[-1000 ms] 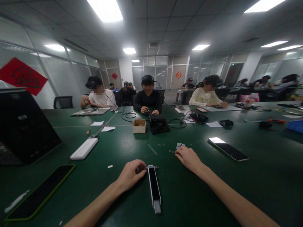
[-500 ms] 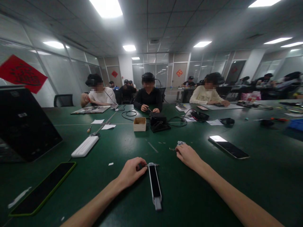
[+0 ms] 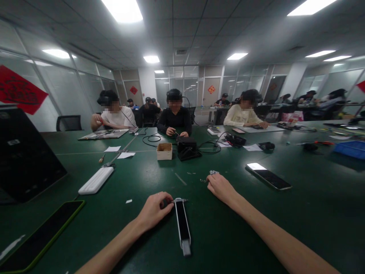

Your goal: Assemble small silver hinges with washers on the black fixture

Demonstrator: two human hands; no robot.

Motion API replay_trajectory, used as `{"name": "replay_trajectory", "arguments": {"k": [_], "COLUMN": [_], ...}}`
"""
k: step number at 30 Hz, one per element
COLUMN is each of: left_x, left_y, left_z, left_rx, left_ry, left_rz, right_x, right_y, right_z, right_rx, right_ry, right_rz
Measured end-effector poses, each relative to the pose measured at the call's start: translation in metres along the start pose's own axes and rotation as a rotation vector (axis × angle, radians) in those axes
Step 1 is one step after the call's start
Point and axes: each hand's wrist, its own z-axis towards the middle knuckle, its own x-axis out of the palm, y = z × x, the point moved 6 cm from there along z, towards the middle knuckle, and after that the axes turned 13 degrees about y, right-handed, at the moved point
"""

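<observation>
My left hand is closed, thumb and forefinger pinched at the end of a thin metal rod; a dark part shows inside the fingers. The rod crosses the top of a long, slim device with a black face, white edges and a grey end piece, lying flat on the green table. Farther off to the right, my right hand rests with bent fingers together. Its fingertips are at a small cluster of shiny parts, with small metal bits just left. What they grip is hidden.
A phone lies at right, a green-edged tablet-like device at near left. Beyond are a white power strip-like block, a small open box, a black case and cables. A dark HP computer stands left. Several people sit opposite.
The view has turned slightly right, so everything sits a little farther left. Both hands keep nearly the same pose and places on the table.
</observation>
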Motion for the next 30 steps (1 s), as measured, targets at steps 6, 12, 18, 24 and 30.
{"name": "replay_trajectory", "arguments": {"k": [6, 12, 18, 24, 30], "left_x": [-0.006, -0.024, -0.004, -0.007, -0.019], "left_y": [-0.007, -0.016, -0.035, -0.045, -0.016], "left_z": [0.000, -0.010, -0.018, -0.020, -0.015], "left_rx": [-0.009, 0.145, 0.446, 0.467, 0.389], "left_ry": [-0.035, -0.338, -0.340, -0.357, -0.435], "left_rz": [0.038, 0.122, 0.061, 0.041, 0.123], "right_x": [-0.012, -0.027, -0.018, -0.027, -0.074], "right_y": [0.008, 0.055, 0.112, 0.114, -0.063], "right_z": [-0.004, -0.017, -0.033, -0.036, -0.033], "right_rx": [-0.034, -0.122, -0.285, -0.327, 0.267], "right_ry": [-0.076, -0.175, -0.119, -0.028, -0.334], "right_rz": [0.086, 0.275, 0.961, 1.030, 0.491]}}
